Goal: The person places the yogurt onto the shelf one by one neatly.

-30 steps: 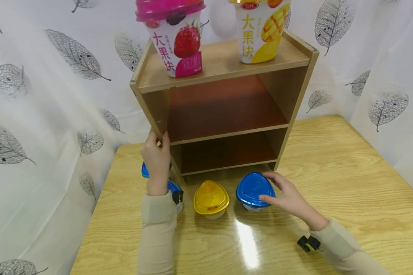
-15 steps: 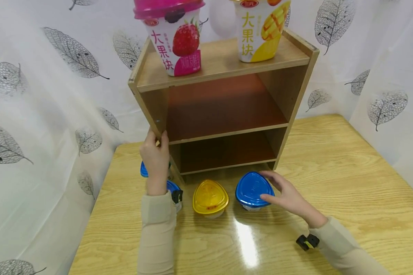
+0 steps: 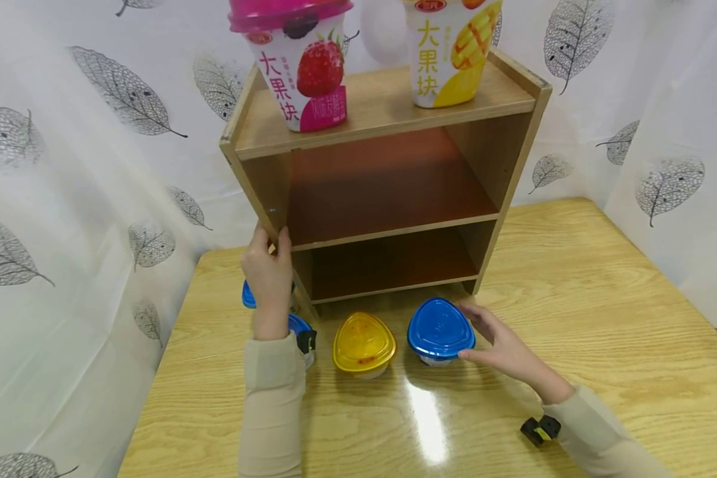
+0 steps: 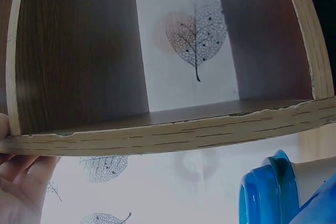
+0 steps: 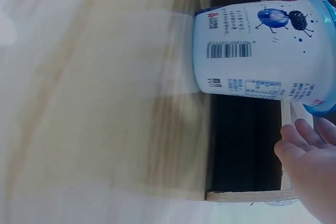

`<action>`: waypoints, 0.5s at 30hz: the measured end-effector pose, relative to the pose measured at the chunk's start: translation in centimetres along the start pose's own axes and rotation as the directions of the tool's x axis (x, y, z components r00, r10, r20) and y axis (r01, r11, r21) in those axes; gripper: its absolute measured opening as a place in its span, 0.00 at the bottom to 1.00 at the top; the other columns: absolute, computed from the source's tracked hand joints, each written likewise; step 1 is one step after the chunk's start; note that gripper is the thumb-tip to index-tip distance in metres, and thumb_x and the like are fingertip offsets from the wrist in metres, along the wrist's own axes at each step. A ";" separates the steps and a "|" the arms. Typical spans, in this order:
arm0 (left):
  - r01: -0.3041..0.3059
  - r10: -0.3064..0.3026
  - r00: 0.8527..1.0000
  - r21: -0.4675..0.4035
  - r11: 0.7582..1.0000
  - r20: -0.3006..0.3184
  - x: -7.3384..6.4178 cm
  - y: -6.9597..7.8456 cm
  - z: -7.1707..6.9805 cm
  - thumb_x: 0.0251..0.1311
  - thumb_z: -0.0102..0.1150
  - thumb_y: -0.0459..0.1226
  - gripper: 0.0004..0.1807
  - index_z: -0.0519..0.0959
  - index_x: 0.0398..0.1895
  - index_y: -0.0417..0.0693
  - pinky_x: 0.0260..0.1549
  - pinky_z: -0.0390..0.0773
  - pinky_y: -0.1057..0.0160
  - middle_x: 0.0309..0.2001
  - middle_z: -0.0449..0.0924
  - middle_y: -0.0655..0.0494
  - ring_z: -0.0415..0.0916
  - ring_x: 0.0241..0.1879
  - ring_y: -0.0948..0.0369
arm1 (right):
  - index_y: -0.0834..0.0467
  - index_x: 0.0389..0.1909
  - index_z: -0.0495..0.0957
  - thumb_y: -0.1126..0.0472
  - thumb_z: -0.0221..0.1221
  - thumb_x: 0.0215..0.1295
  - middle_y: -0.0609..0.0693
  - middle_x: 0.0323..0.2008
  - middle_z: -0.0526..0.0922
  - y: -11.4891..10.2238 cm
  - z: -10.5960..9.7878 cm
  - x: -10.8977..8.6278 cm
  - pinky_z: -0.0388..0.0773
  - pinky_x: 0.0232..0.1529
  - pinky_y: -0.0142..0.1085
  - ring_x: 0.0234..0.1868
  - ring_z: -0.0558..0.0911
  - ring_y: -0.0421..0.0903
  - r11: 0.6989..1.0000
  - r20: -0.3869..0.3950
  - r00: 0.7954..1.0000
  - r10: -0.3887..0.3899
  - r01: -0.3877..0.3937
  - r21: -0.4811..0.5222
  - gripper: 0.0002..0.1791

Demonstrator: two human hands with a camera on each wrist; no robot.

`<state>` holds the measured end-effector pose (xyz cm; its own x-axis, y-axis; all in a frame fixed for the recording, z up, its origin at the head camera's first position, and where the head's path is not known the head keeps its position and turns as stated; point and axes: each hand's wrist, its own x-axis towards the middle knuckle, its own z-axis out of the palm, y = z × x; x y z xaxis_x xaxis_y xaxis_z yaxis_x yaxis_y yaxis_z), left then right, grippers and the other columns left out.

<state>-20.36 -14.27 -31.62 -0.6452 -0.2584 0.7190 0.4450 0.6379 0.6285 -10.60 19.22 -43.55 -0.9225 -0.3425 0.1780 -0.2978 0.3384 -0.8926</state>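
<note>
My left hand [image 3: 267, 272] grips the front edge of the left side panel of a wooden shelf unit [image 3: 388, 186]; the left wrist view shows its fingers at the panel's edge [image 4: 173, 137]. Beside a blue-lidded yogurt cup [image 3: 441, 330], my right hand [image 3: 504, 348] is spread, thumb near the lid's lower right and fingers at its upper right. The right wrist view shows this cup's white printed side [image 5: 252, 51], with a gap between it and the hand [image 5: 312, 166]. To the cup's left stands a yellow-lidded yogurt cup [image 3: 364, 342].
On top of the shelf unit stand a pink-lidded strawberry yogurt cup [image 3: 311, 79] and a yellow mango one [image 3: 448, 53]. Two more blue lids [image 3: 248, 295] show partly behind my left arm. Leaf-patterned cloth [image 3: 113, 133] hangs behind the wooden table [image 3: 603, 318].
My right hand has loosened from the blue-lidded yogurt cup, its thumb sliding off the lid and the hand drawing slightly right. My left hand keeps its grip on the shelf unit.
</note>
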 end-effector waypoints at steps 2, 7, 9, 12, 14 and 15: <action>0.001 -0.001 1.000 0.002 1.000 -0.003 0.0 0.0 0.0 0.57 0.53 0.32 0.12 0.76 0.41 0.32 0.28 0.79 0.54 0.36 0.79 0.39 0.78 0.34 0.48 | 0.72 0.60 0.52 0.66 0.64 0.49 0.69 0.58 0.59 0.2 0.1 -0.1 0.54 0.53 0.17 0.59 0.57 0.64 1.000 0.012 1.000 0.017 -0.017 0.013 0.41; -0.011 0.011 1.000 0.006 1.000 -0.013 0.0 -0.1 0.1 0.56 0.54 0.32 0.11 0.76 0.39 0.31 0.28 0.79 0.54 0.35 0.79 0.39 0.78 0.33 0.48 | 0.71 0.60 0.53 0.64 0.65 0.48 0.67 0.58 0.61 0.8 0.3 -0.3 0.55 0.54 0.20 0.59 0.59 0.63 0.999 0.045 0.998 0.039 -0.040 0.021 0.41; -0.011 0.011 1.000 0.001 1.000 -0.015 0.0 -0.1 0.1 0.56 0.54 0.32 0.11 0.76 0.38 0.31 0.28 0.79 0.53 0.35 0.79 0.39 0.78 0.33 0.48 | 0.70 0.60 0.53 0.64 0.65 0.48 0.66 0.57 0.62 1.0 0.4 -0.4 0.57 0.56 0.24 0.59 0.59 0.62 0.999 0.055 0.998 0.044 -0.045 0.022 0.41; -0.009 0.009 1.000 0.007 1.000 -0.009 0.0 -0.1 0.1 0.56 0.54 0.32 0.11 0.76 0.39 0.31 0.28 0.79 0.54 0.35 0.79 0.39 0.78 0.33 0.48 | 0.70 0.60 0.53 0.64 0.65 0.48 0.65 0.57 0.63 1.3 0.5 -0.4 0.58 0.59 0.39 0.59 0.60 0.61 0.999 0.065 0.997 0.045 -0.047 0.023 0.41; -0.006 0.006 1.000 0.008 1.000 -0.005 0.0 -0.1 0.1 0.57 0.53 0.32 0.12 0.76 0.40 0.32 0.28 0.79 0.54 0.35 0.79 0.39 0.78 0.33 0.49 | 0.70 0.60 0.54 0.64 0.65 0.47 0.65 0.57 0.63 1.6 0.6 -0.4 0.56 0.58 0.49 0.59 0.60 0.61 0.998 0.071 0.996 0.047 -0.049 0.026 0.41; -0.007 0.007 1.000 0.012 1.000 -0.004 0.0 -0.1 0.1 0.57 0.53 0.33 0.12 0.76 0.41 0.32 0.28 0.79 0.54 0.35 0.79 0.39 0.78 0.33 0.49 | 0.70 0.59 0.54 0.64 0.66 0.47 0.65 0.57 0.63 1.6 0.6 -0.3 0.55 0.56 0.52 0.59 0.61 0.61 0.998 0.073 0.996 0.049 -0.051 0.024 0.41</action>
<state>-20.44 -14.24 -31.72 -0.6395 -0.2564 0.7248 0.4421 0.6487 0.6195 -10.62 19.36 -45.33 -0.9157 -0.3884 0.1033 -0.2445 0.3342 -0.9102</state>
